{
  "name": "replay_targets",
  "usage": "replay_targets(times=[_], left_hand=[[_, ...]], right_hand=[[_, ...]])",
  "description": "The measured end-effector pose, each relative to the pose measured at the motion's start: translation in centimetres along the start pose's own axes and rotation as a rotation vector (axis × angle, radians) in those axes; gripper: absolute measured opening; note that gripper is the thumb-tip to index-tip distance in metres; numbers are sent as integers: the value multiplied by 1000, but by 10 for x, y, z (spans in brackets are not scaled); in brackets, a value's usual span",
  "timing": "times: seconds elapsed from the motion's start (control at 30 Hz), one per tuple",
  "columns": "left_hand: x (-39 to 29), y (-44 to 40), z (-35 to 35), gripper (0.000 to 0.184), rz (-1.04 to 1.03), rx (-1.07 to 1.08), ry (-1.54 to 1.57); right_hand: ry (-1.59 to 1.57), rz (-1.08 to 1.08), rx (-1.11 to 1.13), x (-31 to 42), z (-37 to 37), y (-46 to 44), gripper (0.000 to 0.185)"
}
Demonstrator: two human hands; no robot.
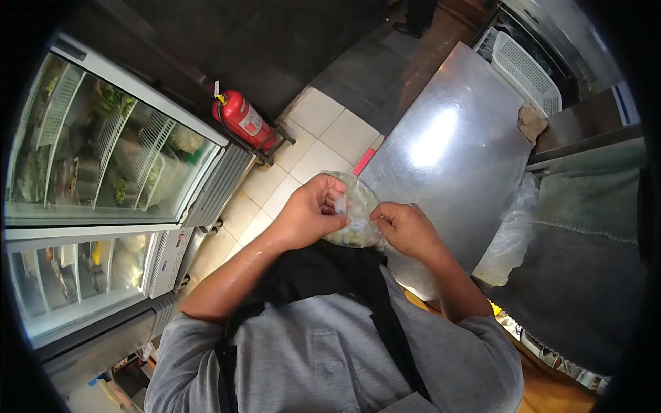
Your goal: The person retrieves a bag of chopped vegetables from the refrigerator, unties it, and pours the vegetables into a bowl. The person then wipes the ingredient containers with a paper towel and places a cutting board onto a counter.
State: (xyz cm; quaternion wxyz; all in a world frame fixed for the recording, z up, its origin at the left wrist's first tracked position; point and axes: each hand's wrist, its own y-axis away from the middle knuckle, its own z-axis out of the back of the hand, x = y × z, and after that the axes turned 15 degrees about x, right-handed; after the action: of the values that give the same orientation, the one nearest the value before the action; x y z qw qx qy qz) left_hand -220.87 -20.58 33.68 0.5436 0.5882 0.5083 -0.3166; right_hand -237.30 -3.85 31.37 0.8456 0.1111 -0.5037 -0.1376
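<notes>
A clear plastic bag [359, 195] with pale greenish contents is held in front of my apron, at the near end of a steel table [454, 186]. My left hand [311, 215] has its fingers curled at the bag's left side, gripping a bit of the plastic. On the other side my right hand [406, 228] pinches the bag's edge between thumb and fingers. What exactly lies inside the bag cannot be made out. A small red object [363, 161] sits at the table's left edge, just beyond the bag.
Two glass-door fridges [113, 148] stand left, with a red fire extinguisher [244, 118] on a stand beside them. A white basket [527, 72], crumpled brown piece [531, 122], clear plastic sheet [513, 230] and grey cloth [585, 199] are right. Another person's shoe [407, 29] shows at the far end.
</notes>
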Motion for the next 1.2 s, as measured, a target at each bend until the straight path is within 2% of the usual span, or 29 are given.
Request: replay_targets(times=[0.03,0.1,0.13,0.2,0.27,0.3,0.37,0.47,0.57,0.6,0.67,0.7,0.73,0.77,0.8,0.87,0.97,1.0,1.07,1.13,1.2], left_hand=[[-3,4,8,48,2,1,3],[-20,13,25,68,-272,7,-1008],[-29,20,28,86,-88,-23,-1209],[-18,18,35,89,-76,1,-1172],[-2,10,42,95,-97,62,-1085],[7,7,42,95,-98,61,-1085],[16,3,41,92,-82,85,-836],[17,-2,38,92,-95,33,-855],[20,-10,32,89,-130,-48,-900],[22,-13,30,88,-153,-76,-932],[29,-19,26,86,-163,-84,-944],[30,-22,26,84,-173,-95,-961],[28,-22,25,84,-175,-94,-962],[26,-20,24,86,-120,-77,-980],[24,-18,22,88,-64,-62,-995],[22,-16,20,90,-52,-34,-975],[19,-18,18,97,-48,5,-960],[19,-19,17,101,-55,18,-963],[10,-18,14,104,-61,62,-934],[-9,-19,15,107,-69,101,-912],[-29,-22,23,105,-141,307,-860]], right_hand=[[52,-15,58,2,4,1,13],[100,-36,110,4,10,0,13],[35,-83,171,4,11,0,14],[-27,-131,236,1,11,-1,15],[-61,62,261,-9,7,-3,22],[-60,62,261,-8,7,-3,22],[-11,36,183,-5,8,-3,40],[-93,-33,56,11,3,4,50],[-44,-105,56,14,0,4,52],[-43,-106,54,12,-2,1,52],[219,155,-110,4,-7,-5,49],[220,153,-115,5,-6,-6,49],[216,45,6,7,-4,-7,48],[211,-64,129,8,-2,-7,48],[211,-64,130,6,-4,-7,48],[-41,181,-104,-1,-10,-8,51],[-80,270,-14,3,0,-13,49],[-81,263,-12,6,3,-13,49],[-35,81,45,9,6,-12,49],[-33,90,69,9,5,-13,44],[-32,101,95,10,1,-16,40]])
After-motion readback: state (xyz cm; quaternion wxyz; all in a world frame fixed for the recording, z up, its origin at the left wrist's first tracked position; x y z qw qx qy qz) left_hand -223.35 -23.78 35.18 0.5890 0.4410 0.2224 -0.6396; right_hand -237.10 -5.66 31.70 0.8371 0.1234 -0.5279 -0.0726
